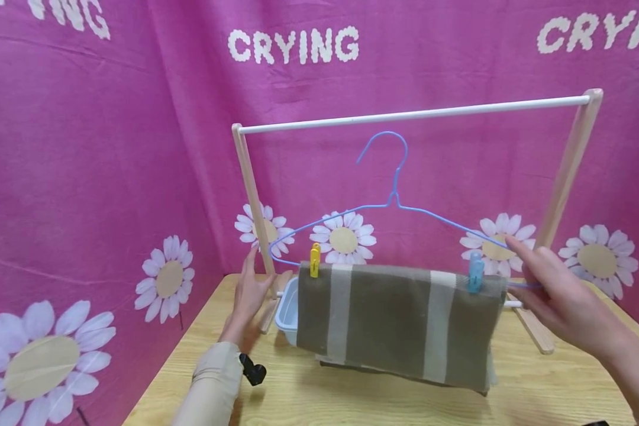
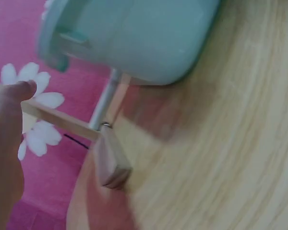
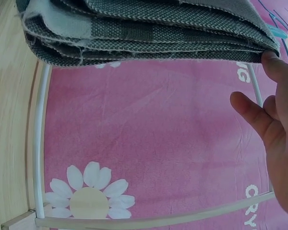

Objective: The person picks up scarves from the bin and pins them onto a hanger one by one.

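Note:
My right hand point(image 1: 559, 296) holds the right end of a blue wire hanger point(image 1: 436, 215), its index finger reaching along the wire. A folded brown cloth point(image 1: 389, 319) with pale stripes hangs over the hanger's lower bar. A yellow clothespin point(image 1: 315, 260) sits on its left top edge and a blue clothespin point(image 1: 475, 272) on its right. In the right wrist view, the thumb point(image 3: 273, 64) is at the corner of the layered cloth point(image 3: 149, 43). My left hand point(image 1: 250, 293) is beside the rack's left post point(image 1: 252, 189), fingers extended; whether it touches the post is unclear.
A wooden rack with a white top rod point(image 1: 415, 114) stands behind the hanger, whose hook is below and in front of the rod. Behind the cloth's left side is a pale blue basin point(image 1: 286, 316) on the wooden table point(image 1: 287, 390). Pink flowered curtains point(image 1: 298, 89) enclose the table.

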`<state>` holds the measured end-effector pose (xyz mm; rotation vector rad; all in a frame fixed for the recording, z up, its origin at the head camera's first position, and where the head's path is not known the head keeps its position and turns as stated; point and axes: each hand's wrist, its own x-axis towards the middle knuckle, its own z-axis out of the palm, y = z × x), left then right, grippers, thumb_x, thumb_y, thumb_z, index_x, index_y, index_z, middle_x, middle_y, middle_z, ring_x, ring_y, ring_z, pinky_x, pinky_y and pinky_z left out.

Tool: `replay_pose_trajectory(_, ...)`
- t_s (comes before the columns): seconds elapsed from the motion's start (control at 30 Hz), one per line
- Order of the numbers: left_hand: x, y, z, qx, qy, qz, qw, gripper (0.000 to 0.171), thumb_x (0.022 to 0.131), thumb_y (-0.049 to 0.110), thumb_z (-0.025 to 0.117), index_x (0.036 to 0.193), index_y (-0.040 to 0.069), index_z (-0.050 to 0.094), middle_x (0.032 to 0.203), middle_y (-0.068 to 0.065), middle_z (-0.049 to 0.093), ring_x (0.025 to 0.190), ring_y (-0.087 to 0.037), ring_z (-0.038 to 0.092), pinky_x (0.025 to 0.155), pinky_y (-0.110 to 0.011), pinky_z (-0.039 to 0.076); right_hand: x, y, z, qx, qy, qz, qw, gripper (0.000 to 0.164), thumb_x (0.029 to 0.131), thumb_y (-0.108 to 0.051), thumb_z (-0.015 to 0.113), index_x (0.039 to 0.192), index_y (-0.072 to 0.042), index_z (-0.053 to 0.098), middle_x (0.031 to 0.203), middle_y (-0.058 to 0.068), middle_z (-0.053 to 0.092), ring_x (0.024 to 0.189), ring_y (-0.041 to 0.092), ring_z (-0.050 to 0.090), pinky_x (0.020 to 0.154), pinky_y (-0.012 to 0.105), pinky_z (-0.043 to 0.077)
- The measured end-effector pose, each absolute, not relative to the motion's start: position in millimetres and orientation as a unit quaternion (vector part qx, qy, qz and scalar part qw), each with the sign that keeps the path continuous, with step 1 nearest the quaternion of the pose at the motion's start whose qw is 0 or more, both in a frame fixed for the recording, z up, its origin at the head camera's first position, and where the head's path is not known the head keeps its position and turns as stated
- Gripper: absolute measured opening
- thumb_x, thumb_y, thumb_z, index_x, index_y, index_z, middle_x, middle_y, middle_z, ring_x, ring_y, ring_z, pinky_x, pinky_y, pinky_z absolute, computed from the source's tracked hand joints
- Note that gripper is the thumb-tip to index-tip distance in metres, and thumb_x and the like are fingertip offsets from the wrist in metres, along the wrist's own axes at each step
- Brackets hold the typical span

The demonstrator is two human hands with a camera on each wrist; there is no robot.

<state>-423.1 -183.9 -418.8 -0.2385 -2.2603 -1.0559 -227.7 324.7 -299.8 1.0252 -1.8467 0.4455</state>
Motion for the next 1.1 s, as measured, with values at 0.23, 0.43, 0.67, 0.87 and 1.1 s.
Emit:
replay_pose_trajectory(0.23, -431.1, -170.3, -431.8, -0.097, -0.866, -0.376, 0.316, 0.075, 0.094, 0.008, 0.066, 0.155, 0.033, 0.030, 0.141, -0.007, 0.050, 0.094, -0.032, 0.064, 0.072, -0.049, 0.057, -226.1, 334.6, -299.7, 0.422, -0.753, 0.175, 0.473, 0.066, 0.103, -0.044, 0.045, 0.134, 0.014, 0.047, 0.076, -0.007, 0.034, 0.072, -0.006, 0.026, 0.056, 0.009, 0.024)
replay_pose_trajectory(0.43, -433.1, -173.5, -426.9, -0.122, -0.855, -0.365, 0.348, 0.072, 0.093, 0.000, 0.064, 0.154, 0.026, 0.036, 0.131, -0.011, 0.056, 0.095, -0.029, 0.063, 0.079, -0.046, 0.057, -228.7, 329.5, -291.5, 0.426, -0.734, 0.170, 0.502, 0.063, 0.103, -0.043, 0.046, 0.133, 0.013, 0.049, 0.075, -0.001, 0.035, 0.072, -0.004, 0.026, 0.055, 0.011, 0.022)
replay_pose_trajectory(0.67, -437.5, -175.0, -430.4, -0.125, -0.849, -0.356, 0.369, 0.074, 0.088, -0.005, 0.068, 0.152, 0.022, 0.040, 0.121, -0.018, 0.060, 0.099, -0.033, 0.065, 0.079, -0.048, 0.058, -229.6, 325.7, -289.1, 0.395, -0.740, 0.141, 0.525, 0.061, 0.104, -0.044, 0.043, 0.131, 0.011, 0.052, 0.074, 0.001, 0.037, 0.069, -0.005, 0.026, 0.054, 0.008, 0.024)
replay_pose_trajectory(0.87, -438.1, -174.4, -430.9, -0.112, -0.847, -0.371, 0.365, 0.075, 0.088, -0.006, 0.067, 0.151, 0.026, 0.041, 0.119, -0.017, 0.062, 0.095, -0.033, 0.066, 0.075, -0.046, 0.058, -230.9, 327.6, -281.1, 0.385, -0.740, 0.124, 0.537, 0.063, 0.104, -0.046, 0.043, 0.131, 0.011, 0.052, 0.072, 0.001, 0.037, 0.071, -0.002, 0.027, 0.055, 0.009, 0.025)
replay_pose_trajectory(1.1, -436.7, -173.4, -430.6, -0.097, -0.853, -0.368, 0.356, 0.073, 0.091, -0.001, 0.067, 0.152, 0.028, 0.039, 0.121, -0.016, 0.062, 0.095, -0.033, 0.064, 0.078, -0.046, 0.057, -229.5, 334.0, -271.3, 0.366, -0.747, 0.121, 0.542, 0.064, 0.104, -0.046, 0.042, 0.132, 0.011, 0.051, 0.071, 0.001, 0.036, 0.073, -0.002, 0.025, 0.060, 0.010, 0.022)
